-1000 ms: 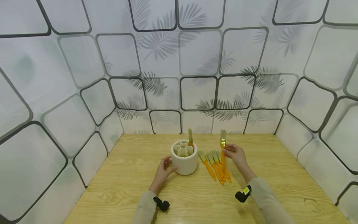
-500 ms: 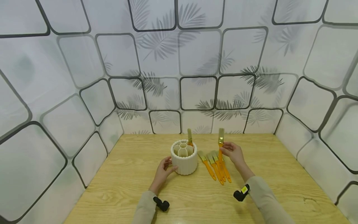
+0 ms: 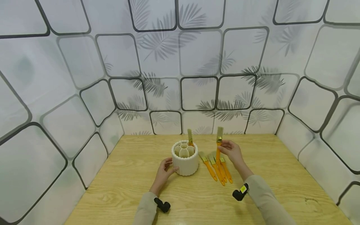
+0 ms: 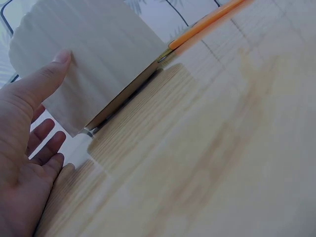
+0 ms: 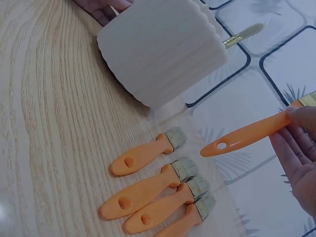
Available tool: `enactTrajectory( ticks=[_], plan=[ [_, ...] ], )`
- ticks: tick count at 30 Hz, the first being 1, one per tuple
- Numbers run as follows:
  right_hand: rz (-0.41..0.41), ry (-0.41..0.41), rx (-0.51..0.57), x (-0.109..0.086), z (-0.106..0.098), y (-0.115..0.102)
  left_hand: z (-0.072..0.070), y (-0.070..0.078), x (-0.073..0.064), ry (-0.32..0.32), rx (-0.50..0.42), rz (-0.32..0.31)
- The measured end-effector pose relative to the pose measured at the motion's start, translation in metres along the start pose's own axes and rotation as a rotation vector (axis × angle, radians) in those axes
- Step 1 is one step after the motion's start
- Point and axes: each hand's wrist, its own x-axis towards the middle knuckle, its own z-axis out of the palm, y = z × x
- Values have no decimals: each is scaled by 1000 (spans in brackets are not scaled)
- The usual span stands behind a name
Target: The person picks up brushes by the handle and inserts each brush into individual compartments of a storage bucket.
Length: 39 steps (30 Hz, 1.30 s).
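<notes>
A round white pen holder (image 3: 185,165) with ribbed sides and petal-shaped compartments stands on the table. One paintbrush (image 3: 190,137) is upright in its back right compartment, bristles up. My left hand (image 3: 163,175) holds the holder's left side, the thumb (image 4: 59,61) flat against the wall and some fingers hidden behind it. My right hand (image 3: 232,153) pinches another paintbrush (image 5: 252,131) by its orange handle near the metal band. That brush is raised, bristles up, over several paintbrushes (image 3: 209,170) lying on the table to the right of the holder.
The wooden table (image 3: 118,193) meets patterned wall cloth (image 3: 199,93) at the back and both sides. The lying brushes fan out with handles toward me, close beside the holder. A small black camera (image 3: 239,193) is on the right wrist.
My right hand has moved left and slightly up with its paintbrush, nearer the pen holder. My left hand and the holder have stayed in place.
</notes>
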Motion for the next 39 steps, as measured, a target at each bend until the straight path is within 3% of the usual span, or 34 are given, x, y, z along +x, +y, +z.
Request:
enactTrajectory(
  ticks=[8, 23, 39],
  plan=[
    [-34, 11, -38, 0, 6, -5, 1, 0, 1, -6, -8, -1],
    [-46, 3, 33, 1, 16, -11, 0, -1, 2, -9, -2, 32],
    [-89, 19, 2, 2, 29, -28, 0, -1, 2, -6, -12, 1]
  ],
)
